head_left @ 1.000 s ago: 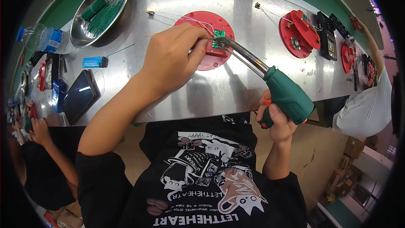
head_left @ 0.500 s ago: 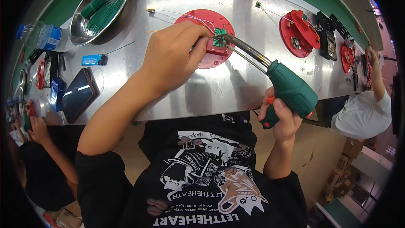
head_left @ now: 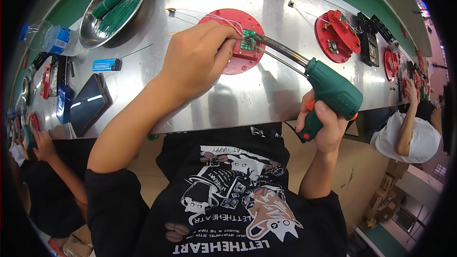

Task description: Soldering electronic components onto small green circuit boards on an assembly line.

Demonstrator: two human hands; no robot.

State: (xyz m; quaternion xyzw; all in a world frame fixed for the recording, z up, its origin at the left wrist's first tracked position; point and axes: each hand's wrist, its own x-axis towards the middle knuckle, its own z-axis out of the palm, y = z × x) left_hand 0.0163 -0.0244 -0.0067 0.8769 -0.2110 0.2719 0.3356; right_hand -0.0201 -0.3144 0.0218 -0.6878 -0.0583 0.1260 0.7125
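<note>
Right of the red disc (head_left: 245,19), the right hand (head_left: 326,126) grips the likely stiff soldering gun (head_left: 335,85) sensibly, by its handle (head_left: 314,121); the left hand's (head_left: 197,57) hold is unclear.

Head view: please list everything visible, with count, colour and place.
table: 1, silver, across view
housing: 1, red, middle
circuit board: 1, green, on housing
soldering gun: 1, green, tip at board
bowl: 1, silver, upper left
wires: many, green, in bowl
bottle: 1, clear, left
lighter: 1, blue, below bowl
flat case: 1, black, left
box: 1, blue, beside flat case
red parts: several, red, both sides
cartons: several, brown, lower right
other people: several, black or white clothing, sides
rim details: uncountable, blurred
shirt: 1, black, lower middle
left hand: 1, bare, pinching thin wire
right hand: 1, bare, around soldering gun
</note>
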